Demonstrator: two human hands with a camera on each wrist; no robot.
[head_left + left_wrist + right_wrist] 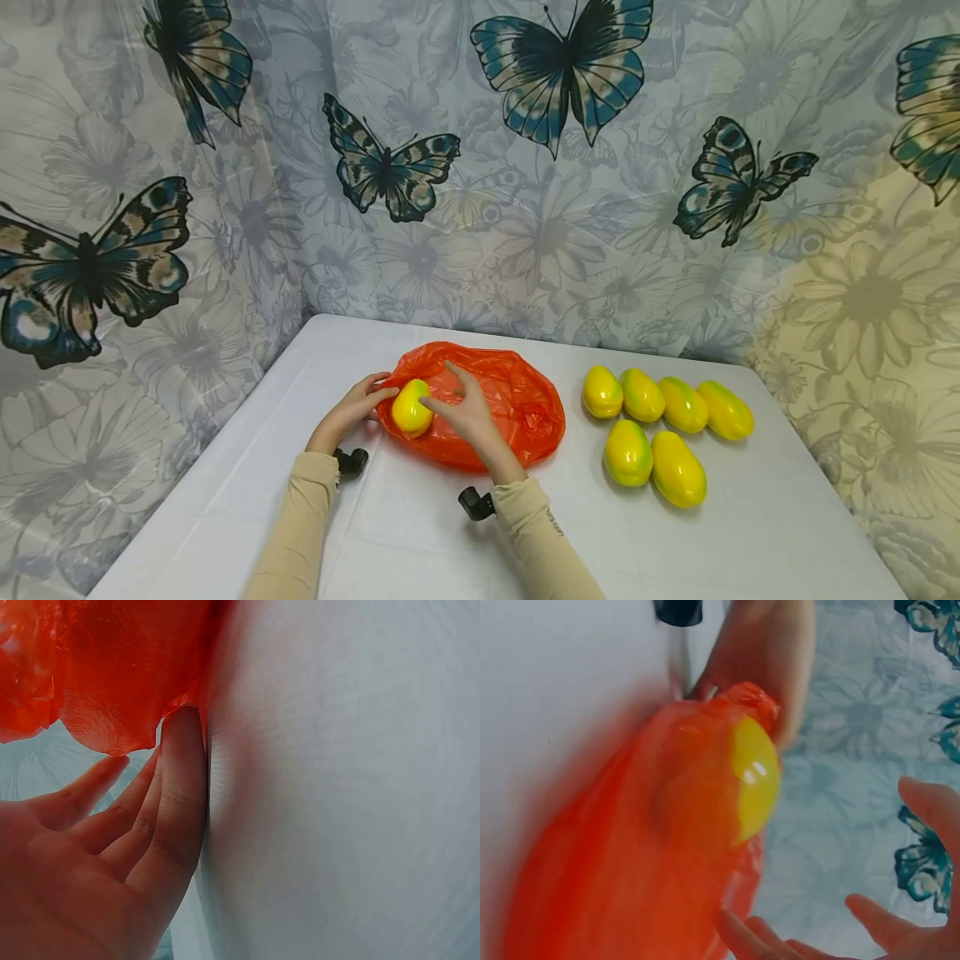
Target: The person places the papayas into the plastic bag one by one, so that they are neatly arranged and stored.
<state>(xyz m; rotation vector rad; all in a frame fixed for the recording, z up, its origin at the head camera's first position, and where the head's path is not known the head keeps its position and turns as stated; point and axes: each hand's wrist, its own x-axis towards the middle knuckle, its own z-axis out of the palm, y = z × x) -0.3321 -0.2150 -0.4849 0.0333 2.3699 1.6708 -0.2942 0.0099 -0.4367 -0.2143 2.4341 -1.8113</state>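
A red plastic bag (517,392) lies spread on the table, with one yellow-green mango (412,410) at its left end. My left hand (356,410) is at the bag's left edge, its fairly straight fingers touching the red plastic (120,682). Over the bag, my right hand (467,410) has thumb and fingers spread wide, the thumb tip close to the mango's right side. From the right wrist, the mango (756,780) shows partly covered by the bag, and the right fingers (754,941) hold nothing.
Several more yellow-green mangoes (628,452) lie in two rows on the white table (420,542), right of the bag. Black wrist devices (476,503) are worn near both sleeves. Behind the table hangs a butterfly-print cloth (525,233).
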